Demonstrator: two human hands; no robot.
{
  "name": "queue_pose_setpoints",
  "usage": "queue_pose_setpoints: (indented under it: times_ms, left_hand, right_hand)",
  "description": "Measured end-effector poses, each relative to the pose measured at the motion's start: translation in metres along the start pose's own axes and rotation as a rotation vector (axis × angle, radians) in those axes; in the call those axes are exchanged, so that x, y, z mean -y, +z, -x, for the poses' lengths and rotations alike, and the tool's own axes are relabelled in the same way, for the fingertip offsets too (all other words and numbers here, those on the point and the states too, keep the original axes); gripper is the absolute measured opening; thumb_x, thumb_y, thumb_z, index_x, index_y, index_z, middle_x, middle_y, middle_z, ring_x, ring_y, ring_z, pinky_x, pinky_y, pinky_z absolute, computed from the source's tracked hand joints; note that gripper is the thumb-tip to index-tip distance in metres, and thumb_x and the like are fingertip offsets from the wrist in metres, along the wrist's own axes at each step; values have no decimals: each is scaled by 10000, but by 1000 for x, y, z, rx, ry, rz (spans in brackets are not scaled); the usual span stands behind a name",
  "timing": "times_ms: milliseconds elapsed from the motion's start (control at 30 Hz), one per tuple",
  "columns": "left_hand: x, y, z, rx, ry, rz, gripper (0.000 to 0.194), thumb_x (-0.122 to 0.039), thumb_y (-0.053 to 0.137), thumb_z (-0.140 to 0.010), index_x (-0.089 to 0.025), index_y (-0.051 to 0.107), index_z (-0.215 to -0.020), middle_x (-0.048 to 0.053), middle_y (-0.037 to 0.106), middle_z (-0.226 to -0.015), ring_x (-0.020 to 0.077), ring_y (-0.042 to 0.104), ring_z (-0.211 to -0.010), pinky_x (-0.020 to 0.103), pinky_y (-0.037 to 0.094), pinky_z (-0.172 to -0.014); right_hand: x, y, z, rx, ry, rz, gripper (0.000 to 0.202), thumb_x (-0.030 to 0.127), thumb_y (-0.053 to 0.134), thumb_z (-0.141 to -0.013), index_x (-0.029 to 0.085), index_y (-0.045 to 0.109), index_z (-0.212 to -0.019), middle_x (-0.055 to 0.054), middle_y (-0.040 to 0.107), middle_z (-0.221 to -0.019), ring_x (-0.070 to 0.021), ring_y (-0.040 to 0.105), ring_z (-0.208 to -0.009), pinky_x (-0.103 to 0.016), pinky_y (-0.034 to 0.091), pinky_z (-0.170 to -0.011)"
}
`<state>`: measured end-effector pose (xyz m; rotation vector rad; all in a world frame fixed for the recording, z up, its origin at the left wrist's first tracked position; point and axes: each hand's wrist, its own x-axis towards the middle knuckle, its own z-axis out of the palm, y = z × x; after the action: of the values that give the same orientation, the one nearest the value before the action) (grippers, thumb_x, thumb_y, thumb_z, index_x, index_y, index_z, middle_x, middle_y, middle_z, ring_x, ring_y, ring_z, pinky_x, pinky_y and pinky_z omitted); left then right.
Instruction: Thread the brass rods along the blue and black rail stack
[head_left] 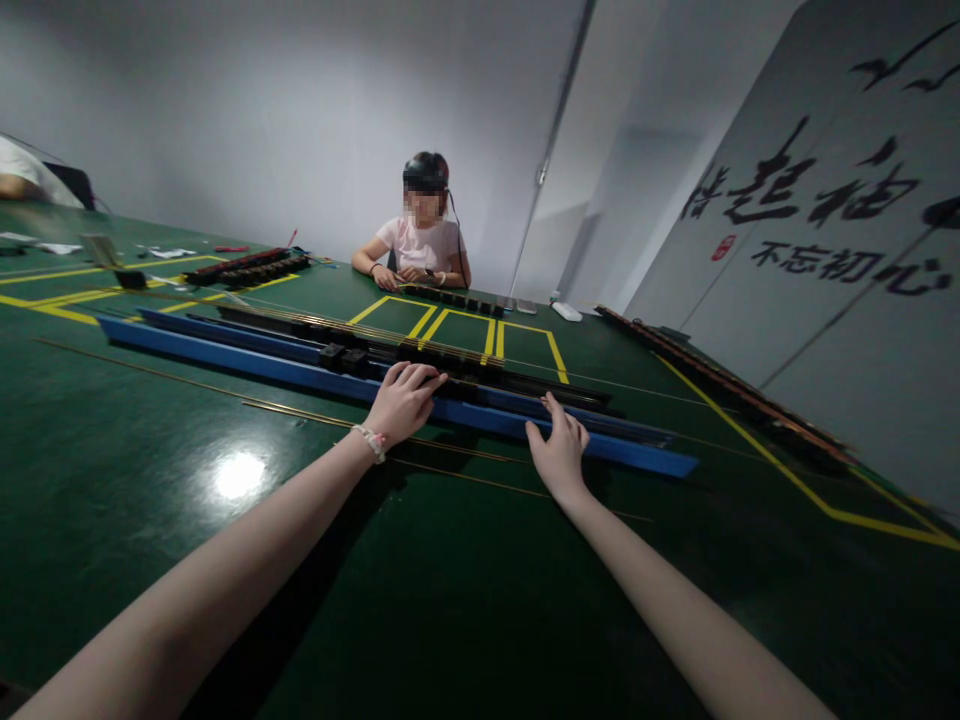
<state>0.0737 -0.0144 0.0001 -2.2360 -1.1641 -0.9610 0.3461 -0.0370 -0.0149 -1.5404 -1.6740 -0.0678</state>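
Note:
A long blue channel [247, 366] lies across the green table, with dark strips inside it. My left hand [403, 400] rests over its middle, fingers bent together on a black part; whether they grip it is hidden. Just left of those fingers sit small black blocks [343, 359]. My right hand [559, 443] is at the channel's near edge farther right, thumb and fingers apart, holding nothing. Thin brass rods [300, 411] lie on the table on the near side of the channel. More brass rods lie on a black strip [450, 354] behind it.
Across the green table [135, 450], a person [424, 240] in a headset handles a row of black blocks [454, 300]. Dark strips [247, 267] lie at the back left, long strips [735, 390] at the right. Yellow tape [802, 495] marks the tabletop. Another person's arm shows far left.

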Motion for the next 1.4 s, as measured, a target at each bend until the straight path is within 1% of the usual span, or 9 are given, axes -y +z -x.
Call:
queue_pose_setpoints:
  times_ms: [67,167,267,367,567,800,967,1167,1400]
  left_hand:
    - [4,-1,1,-8,-17,10,422,-161,446,-842,-228,566,-1241,67,591,-1195,214,512,-1144,421,314,-1048]
    - [11,-2,3,-30,-66,18,403,-144,443,-836,-227,570,-1210,63,580,-1209,217,508,-1136,409,343,-1010]
    - [19,-4,6,-40,-110,23,380,-146,441,-837,-228,580,-1181,63,583,-1188,219,526,-1085,381,395,-921]
    - [22,-4,7,-47,-116,45,369,-150,431,-846,-229,584,-1172,58,593,-1164,204,551,-1027,354,420,-866]
    - [22,-2,7,-30,-68,87,381,-154,418,-866,-230,570,-1207,51,607,-1172,203,542,-1070,357,425,-901]
    - [21,2,6,-69,-71,78,319,-200,416,-904,-218,586,-1172,54,610,-1142,199,557,-1016,355,443,-875]
    - [19,5,5,-121,-70,218,305,-172,413,-898,-191,591,-1146,67,588,-1104,182,533,-1026,346,459,-930]
    - [16,6,3,-153,-138,282,242,-210,438,-908,-202,603,-1085,58,586,-1060,176,529,-1023,357,457,-943]
    - [14,9,-8,-166,-261,293,132,-281,499,-891,-196,600,-899,56,574,-961,183,541,-932,350,469,-865]
  right_hand:
    - [0,-1,0,9,-6,-10,532,356,444,-846,203,450,-1355,-102,592,-1270,-263,478,-1188,-503,278,-1035]
    - [1,0,1,84,-83,20,561,355,444,-855,207,412,-1395,-111,574,-1281,-257,461,-1211,-484,308,-1024]
    - [4,0,2,155,-188,70,641,343,464,-852,218,310,-1462,-109,466,-1410,-256,413,-1268,-469,322,-1034]
    - [5,1,3,202,-246,118,717,341,478,-853,250,191,-1504,-82,340,-1509,-261,369,-1311,-474,326,-1043]
    - [3,1,3,229,-311,186,815,366,489,-858,261,31,-1523,-76,243,-1555,-274,337,-1342,-494,308,-1052]
    - [-1,3,2,251,-312,196,799,362,486,-857,236,64,-1523,-66,205,-1567,-255,297,-1367,-467,286,-1070]
    - [0,5,-1,232,-317,190,777,358,478,-862,232,88,-1521,-65,219,-1563,-259,306,-1358,-472,303,-1059]
    - [1,5,-4,207,-347,178,768,339,491,-859,221,117,-1519,-80,272,-1544,-261,323,-1350,-478,315,-1062]
    - [1,2,-5,212,-373,157,762,336,487,-866,226,111,-1519,-82,268,-1546,-264,310,-1363,-490,325,-1068]
